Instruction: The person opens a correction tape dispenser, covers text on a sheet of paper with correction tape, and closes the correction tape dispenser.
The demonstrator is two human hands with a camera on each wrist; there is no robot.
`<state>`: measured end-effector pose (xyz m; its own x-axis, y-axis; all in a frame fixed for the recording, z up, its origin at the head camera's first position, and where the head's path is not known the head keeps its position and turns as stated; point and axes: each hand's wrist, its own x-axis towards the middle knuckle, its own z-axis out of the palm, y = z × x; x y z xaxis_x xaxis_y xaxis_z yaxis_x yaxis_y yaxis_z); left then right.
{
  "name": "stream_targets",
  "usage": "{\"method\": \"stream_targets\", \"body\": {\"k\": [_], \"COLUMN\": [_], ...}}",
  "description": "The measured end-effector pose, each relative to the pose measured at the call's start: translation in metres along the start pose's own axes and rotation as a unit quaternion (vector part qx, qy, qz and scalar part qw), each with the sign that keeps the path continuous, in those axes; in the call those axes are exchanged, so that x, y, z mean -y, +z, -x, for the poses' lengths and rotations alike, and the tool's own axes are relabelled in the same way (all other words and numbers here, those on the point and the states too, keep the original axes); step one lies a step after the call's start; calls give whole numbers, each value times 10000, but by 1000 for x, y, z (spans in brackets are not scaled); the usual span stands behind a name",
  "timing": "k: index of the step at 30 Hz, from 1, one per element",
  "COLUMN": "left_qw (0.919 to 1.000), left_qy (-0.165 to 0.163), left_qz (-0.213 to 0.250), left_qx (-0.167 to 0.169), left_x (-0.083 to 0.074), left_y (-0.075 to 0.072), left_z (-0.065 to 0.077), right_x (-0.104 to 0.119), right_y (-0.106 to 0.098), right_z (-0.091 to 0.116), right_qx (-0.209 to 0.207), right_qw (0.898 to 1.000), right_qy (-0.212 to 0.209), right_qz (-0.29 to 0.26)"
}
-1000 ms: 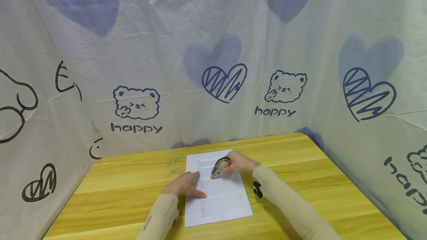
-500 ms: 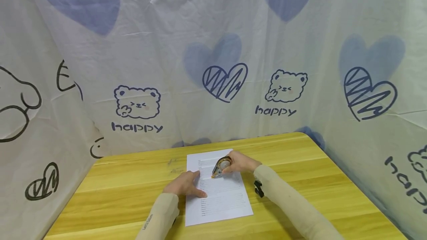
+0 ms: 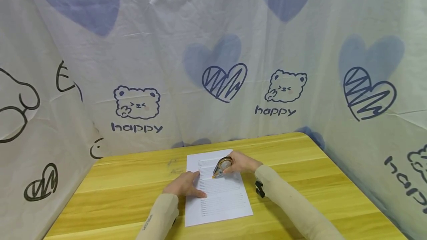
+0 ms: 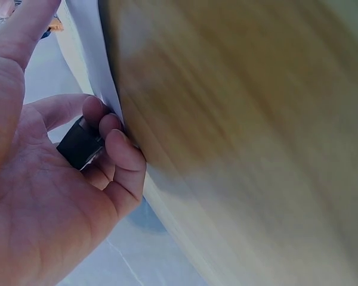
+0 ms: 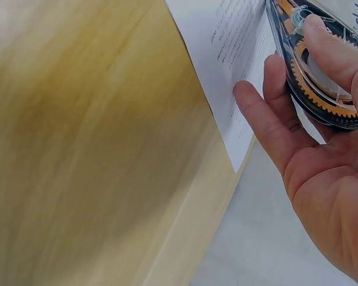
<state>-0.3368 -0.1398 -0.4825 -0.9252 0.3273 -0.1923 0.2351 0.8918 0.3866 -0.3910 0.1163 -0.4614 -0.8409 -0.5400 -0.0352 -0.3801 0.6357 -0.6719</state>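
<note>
A printed white sheet of paper (image 3: 221, 206) lies on the wooden table. My left hand (image 3: 181, 185) rests at its left edge, thumb and forefinger spread on the page. In the left wrist view, its other fingers curl round a small black block-like piece (image 4: 80, 145), whose kind I cannot make out. My right hand (image 3: 242, 163) grips a correction tape (image 3: 222, 165) with a clear case and an orange gear wheel. The tape's orange tip points down and left at the printed lines; whether it touches the paper is too small to tell.
The yellow wood-grain table (image 3: 126, 188) reaches back to a white curtain (image 3: 186, 114) with blue hearts and bear drawings. The curtain also hangs at both sides. A black strap-like item (image 3: 259, 189) sits by the right sleeve cuff.
My right hand has shifted slightly to the right with the correction tape across the page. The left hand and the paper have stayed put.
</note>
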Motion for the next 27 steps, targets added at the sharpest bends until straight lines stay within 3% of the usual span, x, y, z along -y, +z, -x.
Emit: {"method": "stream_targets", "body": {"k": [27], "left_qw": [9999], "left_qy": [-101], "left_qz": [16], "left_qx": [34], "left_x": [-1], "left_y": [-2], "left_z": [1], "right_x": [-2], "right_y": [-2], "right_z": [2], "right_qx": [-29], "right_qw": [10000], "right_qy": [34], "right_qz": [89]}}
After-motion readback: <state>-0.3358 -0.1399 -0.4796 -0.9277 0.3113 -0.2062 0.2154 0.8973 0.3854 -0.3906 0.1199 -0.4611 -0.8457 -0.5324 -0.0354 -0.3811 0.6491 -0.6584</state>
